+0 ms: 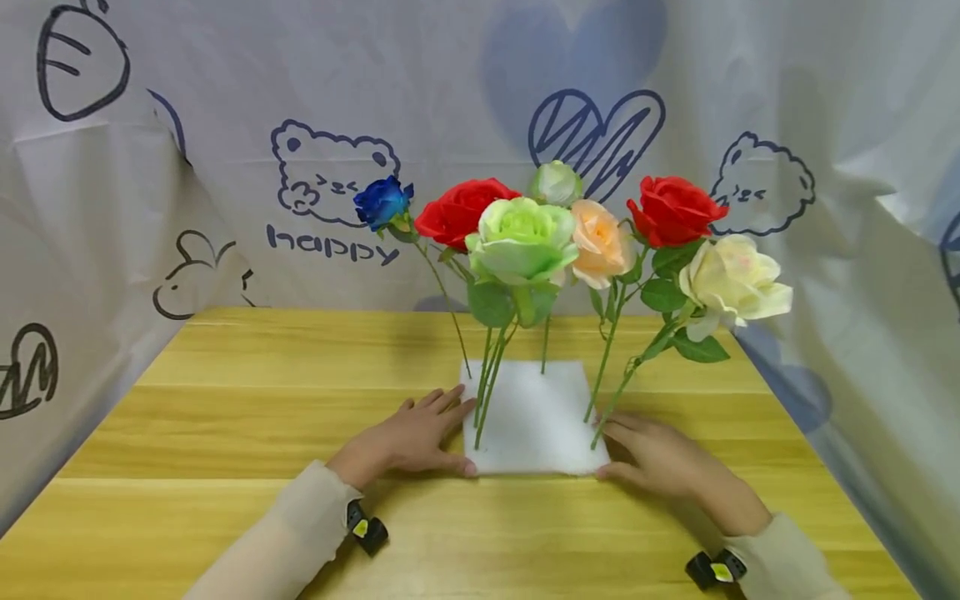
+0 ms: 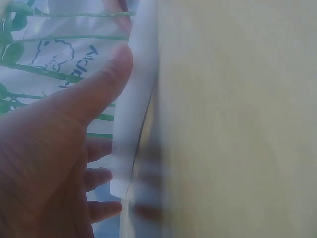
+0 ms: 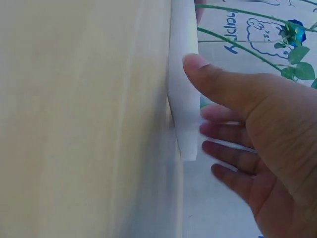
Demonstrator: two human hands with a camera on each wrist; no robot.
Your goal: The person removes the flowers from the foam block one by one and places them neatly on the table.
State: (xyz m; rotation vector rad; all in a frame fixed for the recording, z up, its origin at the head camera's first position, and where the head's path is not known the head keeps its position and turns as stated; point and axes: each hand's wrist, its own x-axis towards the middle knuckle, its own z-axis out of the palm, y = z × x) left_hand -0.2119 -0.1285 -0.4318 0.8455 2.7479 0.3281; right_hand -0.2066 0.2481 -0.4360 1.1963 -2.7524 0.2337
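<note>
A white foam block point(image 1: 528, 425) lies on the table with several artificial roses standing upright or leaning in it. My left hand point(image 1: 416, 437) rests at the block's left side, fingers spread and thumb at its near corner. In the left wrist view that thumb lies against the foam edge point(image 2: 141, 74). My right hand point(image 1: 660, 457) is at the right side, its thumb by the near right corner; the right wrist view shows the fingers extended beside the foam point(image 3: 184, 99). Among the blooms are a large green rose point(image 1: 522, 237), a peach rose point(image 1: 600, 243) and a cream rose point(image 1: 735, 283).
A blue rose point(image 1: 384, 202) leans out left. Red roses stand on the left point(image 1: 465, 212) and right point(image 1: 675, 210), with a pale green rose point(image 1: 557, 182) behind. The wooden table point(image 1: 262, 400) meets a white cloth point(image 1: 450, 83) with drawn figures.
</note>
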